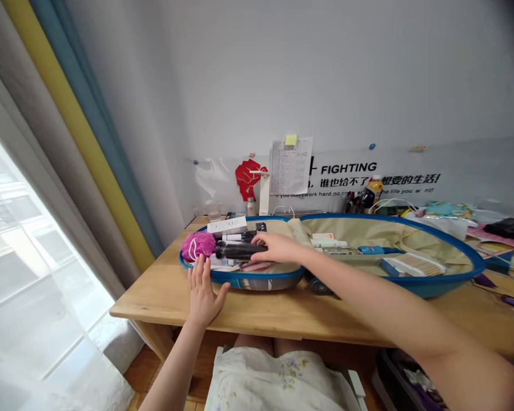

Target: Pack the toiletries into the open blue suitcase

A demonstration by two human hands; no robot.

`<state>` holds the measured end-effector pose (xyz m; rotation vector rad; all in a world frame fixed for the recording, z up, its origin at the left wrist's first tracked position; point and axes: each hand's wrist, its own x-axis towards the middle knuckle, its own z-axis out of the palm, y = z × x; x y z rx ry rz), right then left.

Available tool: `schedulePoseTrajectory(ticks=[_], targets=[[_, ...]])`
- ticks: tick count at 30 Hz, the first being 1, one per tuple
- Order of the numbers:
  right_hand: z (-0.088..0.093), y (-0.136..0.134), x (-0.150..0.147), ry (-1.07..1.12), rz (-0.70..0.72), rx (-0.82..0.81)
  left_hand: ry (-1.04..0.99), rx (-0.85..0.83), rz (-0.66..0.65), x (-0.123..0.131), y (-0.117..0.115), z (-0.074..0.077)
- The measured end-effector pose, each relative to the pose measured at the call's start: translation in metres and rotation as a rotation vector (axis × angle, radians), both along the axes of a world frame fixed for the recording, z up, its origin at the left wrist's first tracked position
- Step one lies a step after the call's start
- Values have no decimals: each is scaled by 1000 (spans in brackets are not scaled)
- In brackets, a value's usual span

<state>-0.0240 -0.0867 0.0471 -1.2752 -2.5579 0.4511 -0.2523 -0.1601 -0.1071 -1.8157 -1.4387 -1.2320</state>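
Observation:
My right hand reaches across from the right, its fingers wrapped around one end of a black bottle-like cylinder. That cylinder lies level over the left half of an open blue-rimmed suitcase. At the suitcase's front left, my left hand rests with fingers spread, the fingertips at the rim. Just beyond them is a bundle of purple yarn. Behind the cylinder, a white box and a white-and-black tube lie in the same half. Smaller things under the cylinder are partly hidden.
The suitcase's right half holds a blue tube, a white tube and a pack of thin sticks. A yellow-labelled bottle stands behind it. Papers and bags crowd the wooden desk's right end.

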Motion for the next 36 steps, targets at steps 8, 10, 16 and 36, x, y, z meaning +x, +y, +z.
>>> schedulePoseTrajectory(ticks=[8,10,16,36], targets=[[-27,9,-47,-12,172,-21,269,-27,-12,10,7,34],[-30,8,-47,23,175,-46,305,-86,-36,9,14,43],[-25,10,-25,144,144,-126,316,-251,-59,3,21,53],[-53,138,218,-433,-403,-131,229,9,-31,7,24,26]])
